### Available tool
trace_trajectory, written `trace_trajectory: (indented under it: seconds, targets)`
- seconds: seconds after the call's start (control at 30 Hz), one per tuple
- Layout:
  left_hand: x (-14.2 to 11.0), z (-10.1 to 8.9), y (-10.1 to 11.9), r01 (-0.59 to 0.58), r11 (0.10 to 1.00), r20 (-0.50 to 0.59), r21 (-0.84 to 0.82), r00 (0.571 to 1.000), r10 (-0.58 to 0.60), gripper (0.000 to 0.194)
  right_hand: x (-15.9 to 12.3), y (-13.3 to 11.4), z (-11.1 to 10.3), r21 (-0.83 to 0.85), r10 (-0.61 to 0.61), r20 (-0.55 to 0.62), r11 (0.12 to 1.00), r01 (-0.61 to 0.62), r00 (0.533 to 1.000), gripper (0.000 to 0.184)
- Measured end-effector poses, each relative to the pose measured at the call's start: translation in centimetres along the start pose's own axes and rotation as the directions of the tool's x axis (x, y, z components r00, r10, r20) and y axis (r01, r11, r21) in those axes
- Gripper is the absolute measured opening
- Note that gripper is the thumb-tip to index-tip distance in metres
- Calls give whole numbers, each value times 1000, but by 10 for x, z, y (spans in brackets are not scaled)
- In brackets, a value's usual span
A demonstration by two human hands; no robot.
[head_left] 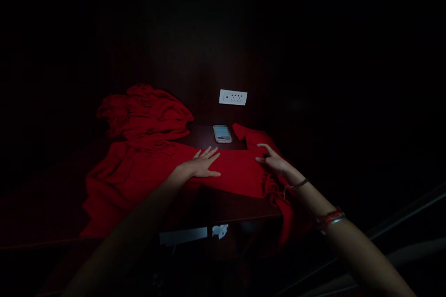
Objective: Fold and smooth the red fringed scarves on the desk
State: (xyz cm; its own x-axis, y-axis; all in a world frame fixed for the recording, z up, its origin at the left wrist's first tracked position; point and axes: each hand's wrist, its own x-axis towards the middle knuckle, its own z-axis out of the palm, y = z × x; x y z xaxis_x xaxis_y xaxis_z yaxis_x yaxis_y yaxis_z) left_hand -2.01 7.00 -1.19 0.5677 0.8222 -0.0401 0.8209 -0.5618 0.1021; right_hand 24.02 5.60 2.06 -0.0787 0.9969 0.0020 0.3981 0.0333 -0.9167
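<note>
A long red scarf (139,167) with fringed ends lies spread over a dark wooden table (240,209); part of it is bunched up at the back left. My left hand (204,163) lies flat on the scarf's middle, fingers stretched out and open. My right hand (273,158) rests on the scarf's right part, fingers spread, touching the cloth near a folded-up corner. The scarf's fringe hangs over the table's front right edge under my right wrist.
A phone (222,133) lies on the table just behind the scarf, between my hands. A white wall socket (233,97) sits on the dark panel behind. White scraps (195,234) show under the table's front edge. The surroundings are very dark.
</note>
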Motion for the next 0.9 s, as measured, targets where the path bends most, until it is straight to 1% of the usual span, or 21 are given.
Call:
trace_trajectory:
  seconds: [0.03,0.07,0.1,0.13,0.17,0.2,0.23,0.27,0.3,0.33,0.37,0.4,0.47,0.5,0.53,0.6,0.67,0.73,0.8,0.83,0.9]
  targets:
    - [-2,-3,4,-62,998,21,-17,998,62,90,-2,0,-3,-31,5,-30,1000,-6,1000,56]
    - [-4,-5,7,-113,993,37,-37,993,114,92,-4,1,-5,-101,-6,-71,995,-1,997,60]
    - [-6,-6,11,-150,987,50,-56,987,153,92,-8,2,-7,-209,-51,-121,978,25,991,63]
    - [-6,-7,14,-171,983,64,-73,982,176,92,-13,2,-8,-344,-131,-164,936,68,978,65]
    - [-7,-7,16,-175,981,86,-88,979,182,91,-20,3,-8,-483,-234,-173,866,125,957,64]
    - [-7,-7,18,-166,981,116,-101,977,177,90,-29,3,-7,-604,-333,-126,773,194,934,61]
    - [-7,-6,18,-150,982,149,-111,975,166,88,-39,4,-6,-689,-403,-20,669,279,915,55]
    - [-6,-6,19,-135,984,179,-117,972,155,86,-50,4,-3,-733,-431,122,568,374,894,50]
    - [-6,-5,18,-125,985,200,-121,969,148,84,-60,5,0,-744,-421,270,480,465,866,44]
    - [-6,-4,18,-121,985,211,-122,967,145,83,-70,6,3,-740,-386,394,406,537,834,40]
    - [-5,-4,18,-121,985,213,-121,966,145,83,-78,8,6,-739,-352,473,341,581,808,35]
    - [-5,-4,17,-122,985,213,-119,966,145,83,-83,9,9,-752,-331,508,281,597,795,31]
    - [-6,-5,18,-114,987,217,-114,967,136,84,-88,11,11,-792,-329,509,183,582,796,26]
    - [-6,-5,18,-108,988,221,-110,967,130,84,-88,11,10,-805,-336,505,150,575,795,25]
    - [-6,-6,18,-103,989,226,-106,966,125,84,-87,10,8,-811,-346,502,130,571,792,25]
    - [-6,-7,19,-98,990,232,-102,965,120,84,-83,8,3,-814,-384,482,136,565,787,25]
    - [-7,-7,19,-102,989,234,-104,964,124,84,-79,4,-3,-809,-430,441,189,556,788,27]
    - [-7,-7,19,-106,989,236,-106,963,129,85,-78,1,-9,-795,-449,414,246,555,792,32]
    - [-7,-7,19,-108,989,240,-103,962,130,86,-79,0,-16,-777,-417,440,267,570,795,35]
    - [-7,-8,19,-109,989,241,-101,962,130,86,-80,0,-19,-773,-385,465,262,578,797,35]
    - [-7,-8,20,-111,989,239,-99,962,132,85,-82,-1,-28,-797,-303,493,219,563,816,30]
